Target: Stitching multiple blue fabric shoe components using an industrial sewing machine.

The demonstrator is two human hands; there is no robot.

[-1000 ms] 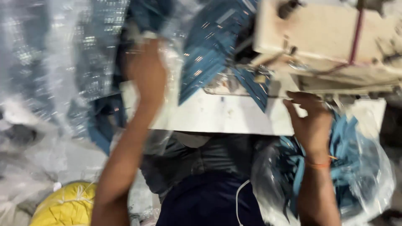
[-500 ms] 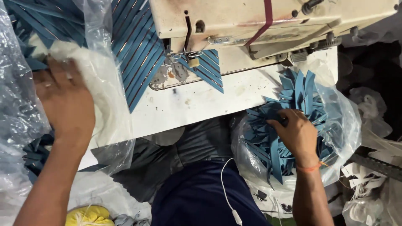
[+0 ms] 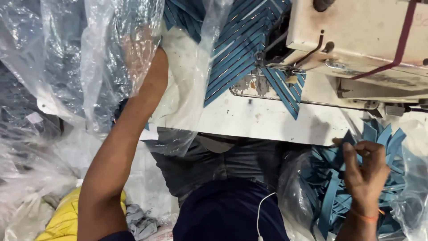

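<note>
My left hand (image 3: 139,52) reaches up and away into a clear plastic bag (image 3: 84,67) at the upper left. It shows only dimly through the film, so its grip is unclear. My right hand (image 3: 366,172) is at the lower right, fingers closed on a blue fabric strip (image 3: 346,142) at the top of a heap of blue strips (image 3: 332,196) inside another clear bag (image 3: 412,196). A stack of striped blue fabric pieces (image 3: 243,49) lies on the white table (image 3: 267,120) under the head of a cream sewing machine (image 3: 370,40).
Crumpled clear plastic fills the left side. A yellow bundle (image 3: 67,218) lies at the lower left by my arm. My lap, in dark clothes with a white cable (image 3: 260,214) across it, sits below the table's front edge.
The view has swung toward the left. My left hand has gone deeper into the clear bag. My right hand stays in the bag of strips, now pinching one near the table edge.
</note>
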